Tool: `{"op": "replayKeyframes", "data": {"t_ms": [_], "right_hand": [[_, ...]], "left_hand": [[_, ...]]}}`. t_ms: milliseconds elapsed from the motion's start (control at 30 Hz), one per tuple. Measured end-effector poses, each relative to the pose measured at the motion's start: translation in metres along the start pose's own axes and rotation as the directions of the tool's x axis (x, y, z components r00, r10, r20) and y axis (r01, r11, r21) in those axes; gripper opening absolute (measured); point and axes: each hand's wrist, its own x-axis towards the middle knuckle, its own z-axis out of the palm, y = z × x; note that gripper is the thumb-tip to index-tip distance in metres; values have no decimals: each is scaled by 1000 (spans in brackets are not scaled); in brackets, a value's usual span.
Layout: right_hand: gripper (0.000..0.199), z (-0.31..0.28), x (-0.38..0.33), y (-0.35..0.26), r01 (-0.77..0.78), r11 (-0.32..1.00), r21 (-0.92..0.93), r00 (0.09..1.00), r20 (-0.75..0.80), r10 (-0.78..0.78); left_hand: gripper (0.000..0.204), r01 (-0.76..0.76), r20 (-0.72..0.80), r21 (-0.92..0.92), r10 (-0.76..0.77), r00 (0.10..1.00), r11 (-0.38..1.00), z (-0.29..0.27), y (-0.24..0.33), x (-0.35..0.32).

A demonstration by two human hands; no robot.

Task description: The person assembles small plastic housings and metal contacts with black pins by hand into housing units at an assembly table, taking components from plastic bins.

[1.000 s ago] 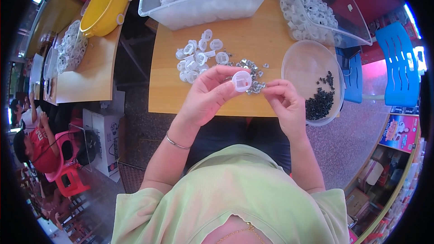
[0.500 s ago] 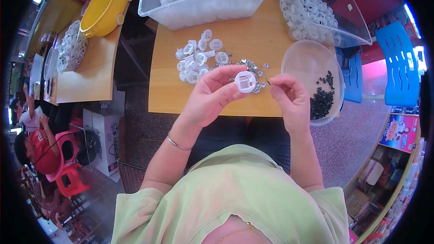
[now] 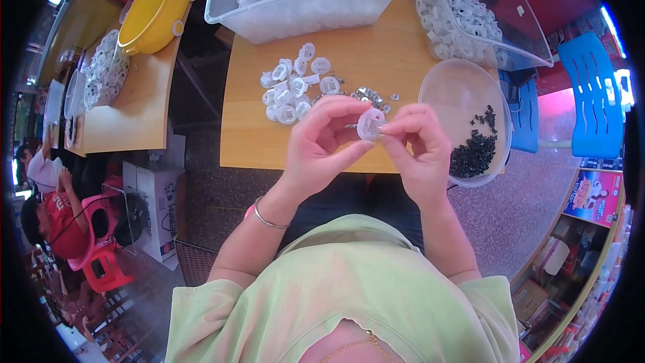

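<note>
My left hand (image 3: 321,142) pinches a small round white plastic part (image 3: 370,123) above the near edge of the wooden table (image 3: 248,136). My right hand (image 3: 418,146) meets it from the right, thumb and forefinger pressed against the part's side; whatever they pinch is too small to see. Just beyond my fingers lie a loose heap of the same white parts (image 3: 291,85) and a scatter of tiny shiny metal pieces (image 3: 371,96).
A round clear bowl (image 3: 461,91) with small black pieces stands right of my hands. A clear bin (image 3: 306,7) and a clear tray (image 3: 470,17) of white parts sit farther back. A yellow basin (image 3: 156,10) rests on the left table, a blue chair (image 3: 591,94) at right.
Both hands have drawn together around the white part; my right fingers, apart from it a second ago, now press against its side.
</note>
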Motion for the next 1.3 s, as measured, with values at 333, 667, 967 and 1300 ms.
{"op": "replayKeyframes", "data": {"t_ms": [333, 667, 967, 1300], "right_hand": [[17, 4, -2, 6, -41, 991, 130, 999, -4, 42], [17, 4, -1, -1, 178, 967, -183, 984, 2, -181], [20, 6, 1, -1, -95, 989, 109, 995, 23, 93], [27, 10, 4, -5, -220, 946, 240, 975, 91, 203]], "left_hand": [[38, -114, 31, 61, 112, 993, 992, -1, -3, 1], [38, -139, 40, 25, 138, 990, 990, -2, -5, 1], [35, -220, 37, 218, 217, 975, 951, 0, -4, -1], [34, -284, 61, 339, 280, 958, 897, -2, -6, -1]]}}
